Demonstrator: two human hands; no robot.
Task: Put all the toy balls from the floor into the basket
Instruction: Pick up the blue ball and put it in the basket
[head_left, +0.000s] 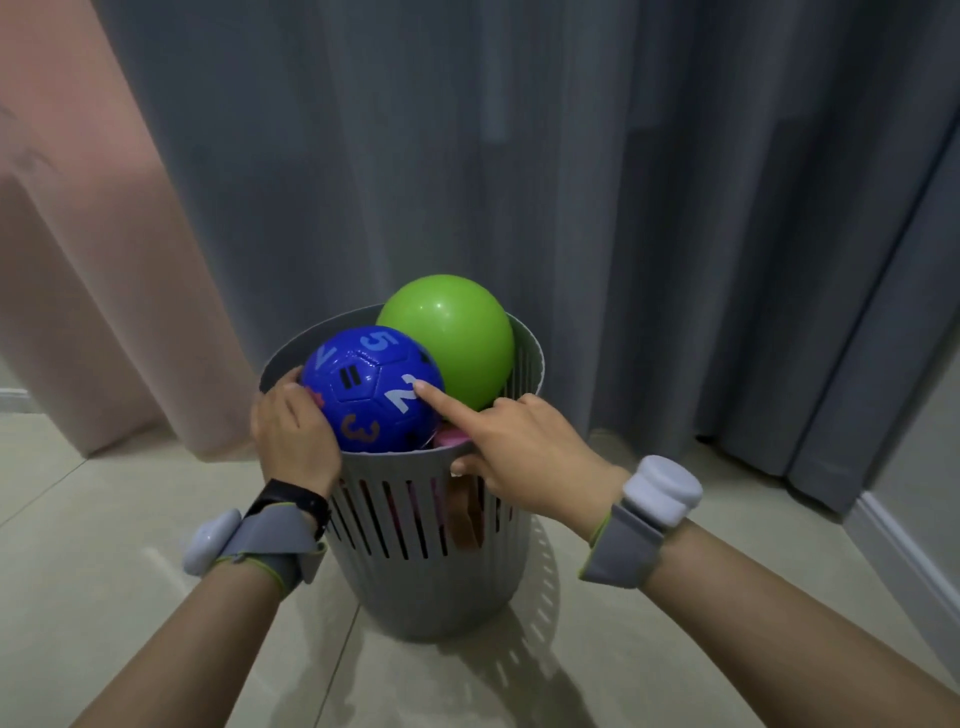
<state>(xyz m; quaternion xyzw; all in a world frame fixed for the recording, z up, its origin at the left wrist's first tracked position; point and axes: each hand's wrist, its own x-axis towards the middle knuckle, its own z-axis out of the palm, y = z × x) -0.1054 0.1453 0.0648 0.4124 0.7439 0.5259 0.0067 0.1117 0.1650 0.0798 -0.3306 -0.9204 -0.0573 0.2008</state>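
Note:
A grey slotted basket (415, 551) stands on the tiled floor. A blue ball with printed numbers (371, 389) sits on top at its near left, and a plain green ball (452, 338) rests behind it at the far right, both above the rim. Something pink (453, 438) shows under the blue ball. My left hand (293, 431) cups the blue ball's left side at the rim. My right hand (514, 447) has its index finger stretched onto the blue ball's right side, with the thumb against the basket's rim.
Grey curtains (571, 182) hang right behind the basket and a pink curtain (88, 249) hangs to the left. A white skirting board (904, 551) runs along the right. Pale floor tiles (93, 519) surround the basket.

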